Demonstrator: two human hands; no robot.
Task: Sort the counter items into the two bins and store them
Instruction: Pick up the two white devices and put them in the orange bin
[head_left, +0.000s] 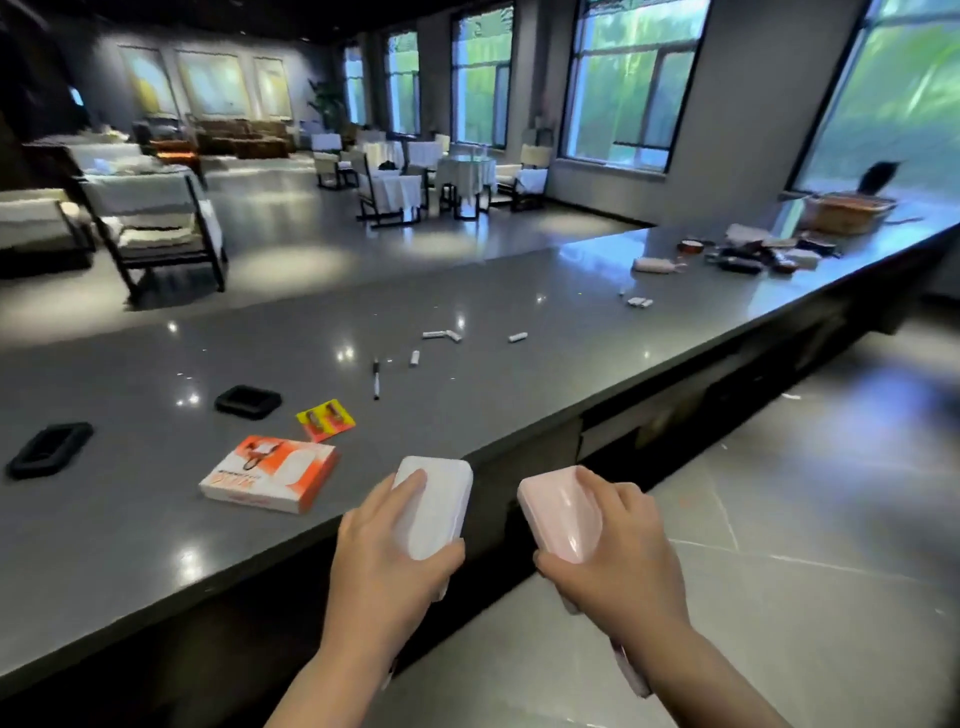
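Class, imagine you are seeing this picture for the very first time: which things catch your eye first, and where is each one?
First, the two hands in the foreground: the left hand grips a white rounded plastic box over the counter's edge, and the right hand grips a pink rounded plastic box beyond that edge, above the floor. Next, the orange and white cardboard box on the long grey glossy counter, with a yellow and red battery pack just behind it.

Single head-worn view; faces forward and down along the counter (467, 291); hands close below; room far behind.
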